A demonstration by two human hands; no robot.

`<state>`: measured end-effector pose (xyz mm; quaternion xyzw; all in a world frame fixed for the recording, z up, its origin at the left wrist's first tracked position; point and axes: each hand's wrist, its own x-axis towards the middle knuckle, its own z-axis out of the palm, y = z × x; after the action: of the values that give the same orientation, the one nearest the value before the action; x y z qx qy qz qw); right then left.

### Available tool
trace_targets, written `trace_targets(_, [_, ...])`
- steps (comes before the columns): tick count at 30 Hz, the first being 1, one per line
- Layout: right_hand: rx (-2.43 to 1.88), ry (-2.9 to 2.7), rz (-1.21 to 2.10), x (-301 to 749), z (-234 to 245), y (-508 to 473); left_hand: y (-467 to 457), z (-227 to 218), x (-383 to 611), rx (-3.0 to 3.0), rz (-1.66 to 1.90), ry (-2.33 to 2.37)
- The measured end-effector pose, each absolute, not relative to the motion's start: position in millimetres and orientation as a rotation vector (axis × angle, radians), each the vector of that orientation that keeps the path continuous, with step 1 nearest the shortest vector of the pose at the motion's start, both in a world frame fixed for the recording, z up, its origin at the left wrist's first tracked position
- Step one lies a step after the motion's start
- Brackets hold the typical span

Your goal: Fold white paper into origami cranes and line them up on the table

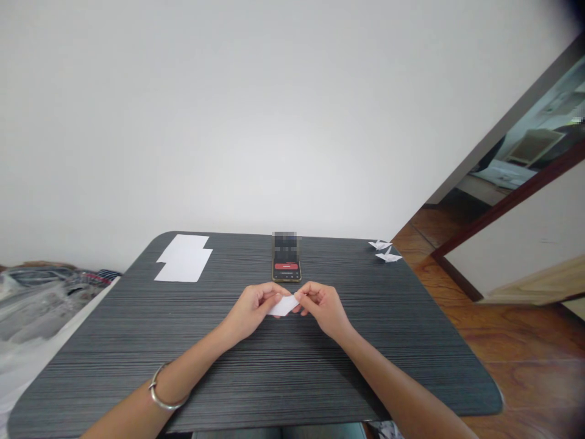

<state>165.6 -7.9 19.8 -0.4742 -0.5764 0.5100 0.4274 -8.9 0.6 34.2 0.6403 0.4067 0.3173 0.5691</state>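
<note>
A small folded piece of white paper (pixel 284 305) is held between both my hands just above the dark striped table (pixel 256 372). My left hand (pixel 252 308) pinches its left end with closed fingers; a silver bangle sits on that wrist. My right hand (pixel 320 303) pinches the right end, fingers curled. Just beyond my hands a phone (pixel 286 261) stands propped up, its screen facing me.
Two white paper sheets (pixel 184 258) lie overlapping at the table's far left. Two folded paper cranes (pixel 385 250) sit at the far right corner. A white wall rises behind the table. Wooden floor and a doorway lie to the right; bagged clutter lies at left.
</note>
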Motion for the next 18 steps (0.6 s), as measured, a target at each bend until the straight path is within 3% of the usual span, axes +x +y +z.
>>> trace_targets(18, [-1.138, -1.285, 1.363, 171.6, 20.1, -2.9, 2.8, 33.5, -13.8, 1.693, 0.906, 1.057])
